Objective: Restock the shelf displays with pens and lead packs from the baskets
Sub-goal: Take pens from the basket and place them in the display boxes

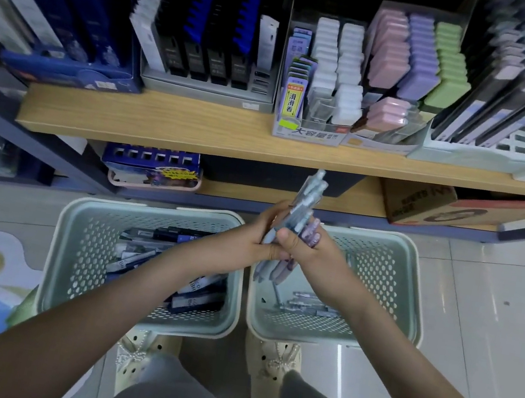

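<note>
Left hand (246, 243) and right hand (312, 257) both clamped round bunch of pens (305, 206), tips up, guess to even them out before slotting into shelf (196, 128) ahead. Bunch sat over basket (414, 280) under right hand; spare pens (304, 305) inside.

Before the shelf (161, 128), the left basket (72, 247) with lead packs (141, 249) stands just beside the right basket (392, 276) with pens (302, 304). Above them the left hand (247, 241) and the right hand (312, 254) hold a pen bundle (306, 199).
</note>
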Available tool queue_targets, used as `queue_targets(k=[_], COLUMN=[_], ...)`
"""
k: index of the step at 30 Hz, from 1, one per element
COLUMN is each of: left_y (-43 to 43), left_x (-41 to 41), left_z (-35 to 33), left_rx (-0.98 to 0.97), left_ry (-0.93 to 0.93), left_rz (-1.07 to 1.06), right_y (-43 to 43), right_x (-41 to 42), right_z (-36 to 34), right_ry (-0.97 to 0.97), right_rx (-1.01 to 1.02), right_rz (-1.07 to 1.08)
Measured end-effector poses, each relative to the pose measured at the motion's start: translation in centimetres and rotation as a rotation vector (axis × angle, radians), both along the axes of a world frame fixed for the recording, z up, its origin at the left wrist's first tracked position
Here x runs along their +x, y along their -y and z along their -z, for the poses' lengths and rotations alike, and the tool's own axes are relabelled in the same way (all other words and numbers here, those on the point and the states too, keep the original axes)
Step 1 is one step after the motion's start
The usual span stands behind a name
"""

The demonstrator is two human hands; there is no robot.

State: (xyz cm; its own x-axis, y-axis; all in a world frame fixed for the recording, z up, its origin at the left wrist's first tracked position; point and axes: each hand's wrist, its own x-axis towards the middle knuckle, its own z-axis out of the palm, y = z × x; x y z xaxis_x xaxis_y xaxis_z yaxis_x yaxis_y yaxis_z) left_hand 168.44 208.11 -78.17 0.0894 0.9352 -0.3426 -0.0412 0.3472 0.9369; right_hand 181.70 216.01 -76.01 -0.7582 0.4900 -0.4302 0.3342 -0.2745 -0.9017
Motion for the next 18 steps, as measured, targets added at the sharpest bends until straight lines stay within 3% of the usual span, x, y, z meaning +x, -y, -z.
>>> queue_targets(k=[8,13,18], left_y=[0.4,0.3,0.6], left_x=[-0.2,-0.3,-0.2], left_z=[-0.5,-1.9,-5.2], left_rx=[-0.166,-0.146,-0.093], left_ry=[0.133,0.098,0.054], left_rz=[-0.001,0.03,-0.083], right_y=[-0.4,-0.6,-0.9], right_x=[-0.8,-1.7,-2.9], right_z=[0.5,-1.0,-4.1], right_ry=[-0.036,0.015,-0.071], right_rx=[-0.17,-0.041,-0.04], right_rz=[0.169,0.09,-0.002])
